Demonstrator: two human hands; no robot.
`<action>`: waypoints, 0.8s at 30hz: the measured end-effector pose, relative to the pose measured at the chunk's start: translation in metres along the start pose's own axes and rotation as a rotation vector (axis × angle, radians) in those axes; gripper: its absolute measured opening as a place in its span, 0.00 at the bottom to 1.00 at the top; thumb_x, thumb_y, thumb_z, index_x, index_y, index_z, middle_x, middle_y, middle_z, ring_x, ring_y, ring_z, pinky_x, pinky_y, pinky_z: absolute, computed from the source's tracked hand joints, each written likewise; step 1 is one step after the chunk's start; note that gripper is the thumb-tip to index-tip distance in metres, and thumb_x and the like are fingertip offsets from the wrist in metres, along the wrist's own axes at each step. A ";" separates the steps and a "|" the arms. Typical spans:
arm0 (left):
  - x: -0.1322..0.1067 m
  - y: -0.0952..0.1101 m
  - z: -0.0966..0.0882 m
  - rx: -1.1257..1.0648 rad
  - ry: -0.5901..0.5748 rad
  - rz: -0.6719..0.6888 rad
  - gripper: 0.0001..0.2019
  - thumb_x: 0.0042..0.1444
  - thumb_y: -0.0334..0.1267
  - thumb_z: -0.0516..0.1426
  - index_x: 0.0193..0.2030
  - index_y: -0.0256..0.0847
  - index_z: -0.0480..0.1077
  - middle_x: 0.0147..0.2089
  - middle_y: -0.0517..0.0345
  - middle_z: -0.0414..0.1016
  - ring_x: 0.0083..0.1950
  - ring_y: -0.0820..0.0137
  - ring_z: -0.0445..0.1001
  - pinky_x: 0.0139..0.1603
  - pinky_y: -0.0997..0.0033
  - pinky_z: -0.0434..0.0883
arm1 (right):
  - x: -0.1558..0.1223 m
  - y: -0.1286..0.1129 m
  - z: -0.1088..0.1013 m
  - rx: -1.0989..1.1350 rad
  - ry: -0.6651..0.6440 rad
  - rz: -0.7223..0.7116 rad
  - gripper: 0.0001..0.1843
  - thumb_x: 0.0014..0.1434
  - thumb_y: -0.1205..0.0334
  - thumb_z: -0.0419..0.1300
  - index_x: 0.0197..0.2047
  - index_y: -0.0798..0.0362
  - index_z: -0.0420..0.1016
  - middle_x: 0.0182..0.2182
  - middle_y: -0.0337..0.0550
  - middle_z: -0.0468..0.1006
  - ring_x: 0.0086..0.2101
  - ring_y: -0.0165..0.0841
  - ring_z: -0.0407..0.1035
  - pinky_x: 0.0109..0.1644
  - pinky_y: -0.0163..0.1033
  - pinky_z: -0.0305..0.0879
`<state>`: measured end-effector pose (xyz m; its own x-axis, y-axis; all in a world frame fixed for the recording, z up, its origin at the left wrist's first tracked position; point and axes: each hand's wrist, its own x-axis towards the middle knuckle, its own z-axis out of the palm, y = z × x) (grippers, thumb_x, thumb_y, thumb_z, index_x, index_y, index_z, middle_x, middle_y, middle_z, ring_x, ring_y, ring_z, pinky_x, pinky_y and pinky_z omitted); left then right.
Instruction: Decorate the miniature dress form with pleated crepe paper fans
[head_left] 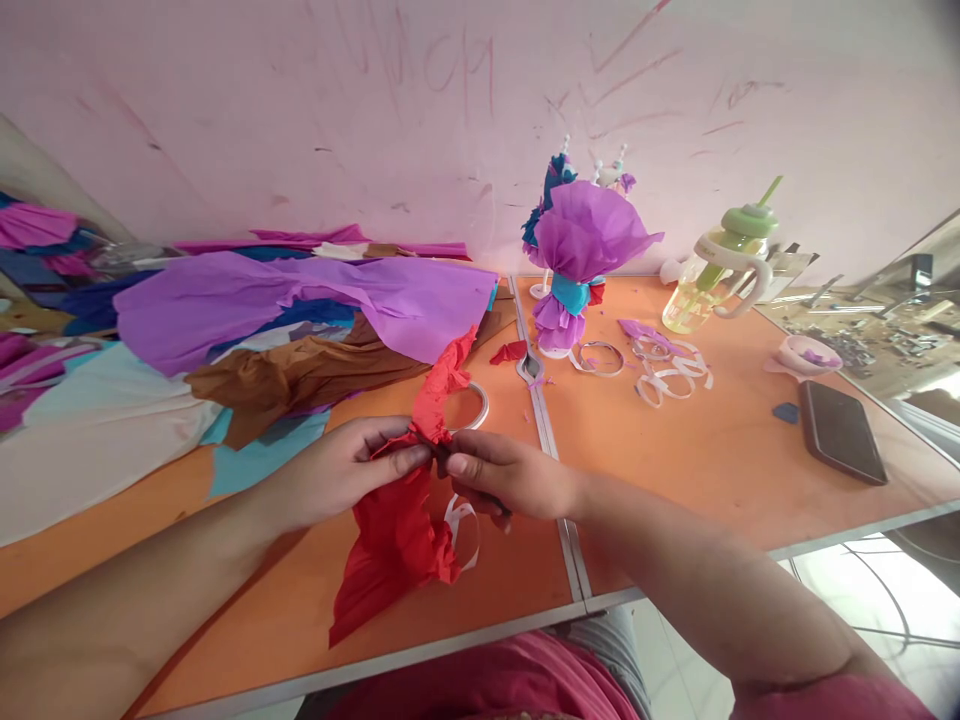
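**Firm pinch, soft touch at the gather**

Your red crepe paper is up between both hands over the orange counter, bunched to a narrow waist, smaller end up, bigger end hanging. Pinch right at the waist & spread folds evenly; thin paper prob. tears if twisted hard, esp. at the edges.

L hand: thumb & fingers closed, pinching the gather. R hand: fingers curled shut beside it, thumb on a dark bit, can't tell what.
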<state>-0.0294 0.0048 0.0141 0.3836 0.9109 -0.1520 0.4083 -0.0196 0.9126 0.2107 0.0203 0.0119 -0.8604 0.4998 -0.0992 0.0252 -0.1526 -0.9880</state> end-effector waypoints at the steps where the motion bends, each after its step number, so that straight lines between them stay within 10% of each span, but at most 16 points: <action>1: 0.000 0.001 0.000 -0.007 0.000 0.002 0.20 0.58 0.49 0.63 0.53 0.40 0.77 0.49 0.53 0.82 0.52 0.60 0.78 0.53 0.68 0.75 | 0.000 0.000 0.000 0.001 0.003 0.003 0.22 0.65 0.38 0.54 0.42 0.51 0.61 0.24 0.29 0.56 0.21 0.23 0.56 0.20 0.28 0.61; 16: -0.001 0.001 0.004 -0.082 0.074 -0.115 0.22 0.55 0.52 0.64 0.49 0.39 0.76 0.45 0.53 0.82 0.48 0.59 0.79 0.46 0.69 0.76 | 0.000 -0.005 0.008 0.057 0.125 0.037 0.16 0.71 0.48 0.49 0.37 0.51 0.60 0.22 0.28 0.57 0.20 0.21 0.47 0.23 0.28 0.49; 24: -0.009 0.012 0.002 0.224 0.022 0.007 0.22 0.57 0.53 0.61 0.53 0.42 0.75 0.53 0.50 0.79 0.54 0.56 0.76 0.54 0.66 0.73 | -0.005 -0.012 -0.004 -0.172 0.250 0.039 0.19 0.66 0.43 0.54 0.40 0.52 0.68 0.29 0.34 0.63 0.27 0.25 0.57 0.30 0.32 0.56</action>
<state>-0.0262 -0.0047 0.0256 0.3699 0.9192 -0.1354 0.5804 -0.1148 0.8062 0.2165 0.0230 0.0236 -0.7056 0.6941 -0.1427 0.1600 -0.0402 -0.9863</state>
